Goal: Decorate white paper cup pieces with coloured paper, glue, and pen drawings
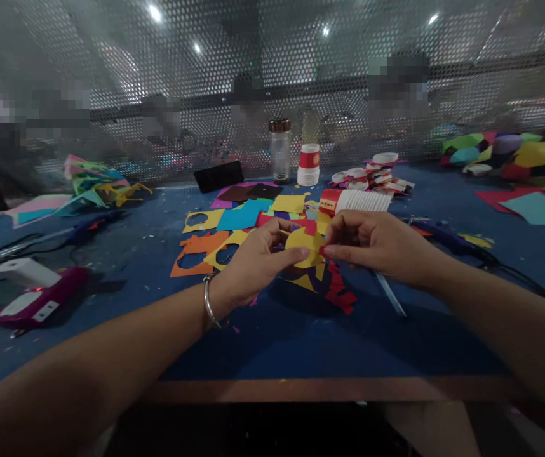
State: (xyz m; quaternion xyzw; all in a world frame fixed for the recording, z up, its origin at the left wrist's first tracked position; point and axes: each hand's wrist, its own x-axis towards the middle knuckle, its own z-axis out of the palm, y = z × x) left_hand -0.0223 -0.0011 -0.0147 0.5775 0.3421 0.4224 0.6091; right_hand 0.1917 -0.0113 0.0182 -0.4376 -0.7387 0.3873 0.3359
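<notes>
My left hand (263,254), with a bangle at the wrist, pinches a yellow paper disc (305,244) between thumb and fingers. Beside the disc's right edge, my right hand (372,244) is closed in a pinch on a small red paper piece (322,251). Whether that red piece touches the disc I cannot tell. Below the hands lie red paper scraps (340,291) and a clear glue stick (390,294). Orange paper with a round hole (181,261) and yellow paper with a cut-out (204,220) lie left of my left hand.
Stacked paper cups (308,166) and a glass bottle (281,155) stand at the back; more cups (361,201) lie on their side. A purple power strip (39,301) sits at left. Glue guns (94,227) with cables lie on both sides. Coloured paper shapes (532,155) are piled at right.
</notes>
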